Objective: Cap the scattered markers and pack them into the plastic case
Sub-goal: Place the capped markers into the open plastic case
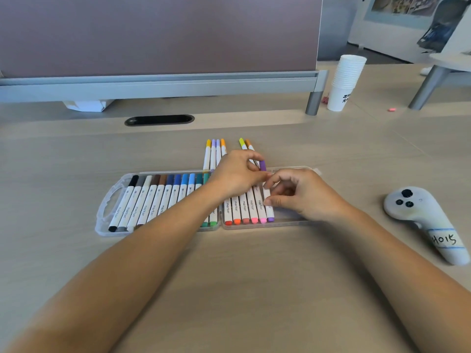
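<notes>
Left hand (237, 174) pinches purple cap (262, 165), right hand (305, 196) the marker (268, 208), lying near-to-far.

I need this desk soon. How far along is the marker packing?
Left half of the plastic case looks full, black through green. Right half holds five, red to pink. In hand: a purple marker, left hand pinching its cap end, right hand on the barrel. Left: six loose markers behind the case, then closing it.

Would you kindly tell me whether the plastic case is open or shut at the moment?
Open: the plastic case lies flat, both halves spread side by side, with markers exposed in each; no lid covers them.
</notes>
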The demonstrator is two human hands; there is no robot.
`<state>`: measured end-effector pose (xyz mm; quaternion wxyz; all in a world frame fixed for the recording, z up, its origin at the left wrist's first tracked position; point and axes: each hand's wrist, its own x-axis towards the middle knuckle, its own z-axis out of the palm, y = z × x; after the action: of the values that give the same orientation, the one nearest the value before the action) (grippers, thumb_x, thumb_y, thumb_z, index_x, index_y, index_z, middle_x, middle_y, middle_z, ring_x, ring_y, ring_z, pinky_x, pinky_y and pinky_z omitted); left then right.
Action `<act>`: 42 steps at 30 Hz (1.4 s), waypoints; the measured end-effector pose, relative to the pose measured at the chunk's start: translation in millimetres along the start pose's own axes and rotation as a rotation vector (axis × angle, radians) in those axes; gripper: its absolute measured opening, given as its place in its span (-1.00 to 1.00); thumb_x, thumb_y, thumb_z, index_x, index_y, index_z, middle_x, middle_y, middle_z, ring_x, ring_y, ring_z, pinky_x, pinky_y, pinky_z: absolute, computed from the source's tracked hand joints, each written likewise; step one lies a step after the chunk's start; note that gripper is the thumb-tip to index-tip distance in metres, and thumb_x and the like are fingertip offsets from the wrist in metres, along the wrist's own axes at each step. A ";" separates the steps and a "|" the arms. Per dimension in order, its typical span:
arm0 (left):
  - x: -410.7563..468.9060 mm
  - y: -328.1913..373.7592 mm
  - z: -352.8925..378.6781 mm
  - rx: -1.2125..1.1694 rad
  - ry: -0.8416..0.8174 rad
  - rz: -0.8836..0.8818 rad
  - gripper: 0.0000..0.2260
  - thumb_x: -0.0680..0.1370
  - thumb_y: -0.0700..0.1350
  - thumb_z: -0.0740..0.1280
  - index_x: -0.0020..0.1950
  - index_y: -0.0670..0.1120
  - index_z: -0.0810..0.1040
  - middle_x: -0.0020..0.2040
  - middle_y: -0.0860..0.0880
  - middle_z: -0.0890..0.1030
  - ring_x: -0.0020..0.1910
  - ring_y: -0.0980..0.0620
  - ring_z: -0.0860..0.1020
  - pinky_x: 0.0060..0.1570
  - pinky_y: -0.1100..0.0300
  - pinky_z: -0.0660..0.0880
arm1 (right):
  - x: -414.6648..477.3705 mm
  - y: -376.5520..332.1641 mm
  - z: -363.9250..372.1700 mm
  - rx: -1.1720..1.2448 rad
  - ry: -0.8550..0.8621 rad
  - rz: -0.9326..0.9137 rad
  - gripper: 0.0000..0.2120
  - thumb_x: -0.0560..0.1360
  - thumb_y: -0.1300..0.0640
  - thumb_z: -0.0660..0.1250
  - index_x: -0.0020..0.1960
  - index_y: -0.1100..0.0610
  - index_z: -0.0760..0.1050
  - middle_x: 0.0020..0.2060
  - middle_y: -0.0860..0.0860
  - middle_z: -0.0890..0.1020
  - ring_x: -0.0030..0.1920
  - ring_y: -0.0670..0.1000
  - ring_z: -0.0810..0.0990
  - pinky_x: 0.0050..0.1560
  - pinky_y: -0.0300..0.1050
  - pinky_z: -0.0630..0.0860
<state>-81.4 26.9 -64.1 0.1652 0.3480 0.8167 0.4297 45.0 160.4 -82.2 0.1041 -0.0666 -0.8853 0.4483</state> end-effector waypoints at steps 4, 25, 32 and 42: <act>-5.2 -0.8 0.3 0.420 0.007 0.178 -0.68 0.55 0.05 0.39 0.25 -0.03 0.62 0.01 0.02 0.56 -0.05 0.12 0.52 -0.03 0.24 0.43 | -1.5 1.2 -2.0 -0.190 -0.002 -0.102 -0.86 0.37 0.04 0.57 -0.09 -0.02 0.69 -0.22 -0.13 0.71 -0.18 -0.15 0.64 -0.06 -0.15 0.56; 52.2 -28.1 -60.5 0.667 0.211 -0.300 -0.87 0.50 -0.10 0.37 -0.05 -0.15 0.58 -0.05 -0.11 0.62 -0.20 -0.04 0.52 -0.24 0.16 0.41 | -1.4 12.4 -7.9 -0.308 -0.006 -0.167 -0.76 0.52 -0.11 0.39 0.14 -0.09 0.65 -0.09 -0.16 0.67 -0.11 -0.11 0.60 -0.06 0.02 0.56; 55.6 -20.7 -50.3 0.699 0.209 -0.323 -0.66 0.57 0.04 0.32 -0.29 -0.14 0.39 -0.37 -0.04 0.49 -0.41 0.08 0.41 -0.44 0.21 0.29 | 0.3 15.3 -7.2 -0.346 -0.001 -0.166 -0.76 0.52 -0.12 0.38 0.13 -0.06 0.65 -0.11 -0.15 0.66 -0.12 -0.12 0.58 -0.07 0.03 0.56; 30.4 -0.9 -50.4 -0.281 0.101 -0.230 -0.74 0.48 -0.08 0.34 -0.17 -0.30 0.63 -0.36 -0.15 0.61 -0.35 -0.07 0.49 -0.25 0.10 0.48 | 0.7 11.5 -6.6 -0.342 0.067 -0.120 -0.81 0.52 -0.09 0.39 0.06 -0.05 0.67 -0.18 -0.14 0.66 -0.18 -0.14 0.59 -0.09 -0.07 0.55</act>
<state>-131.8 18.6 -34.8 0.2190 0.2039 0.7901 0.5349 46.2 172.4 -87.7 0.1473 -0.0454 -0.9470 0.2817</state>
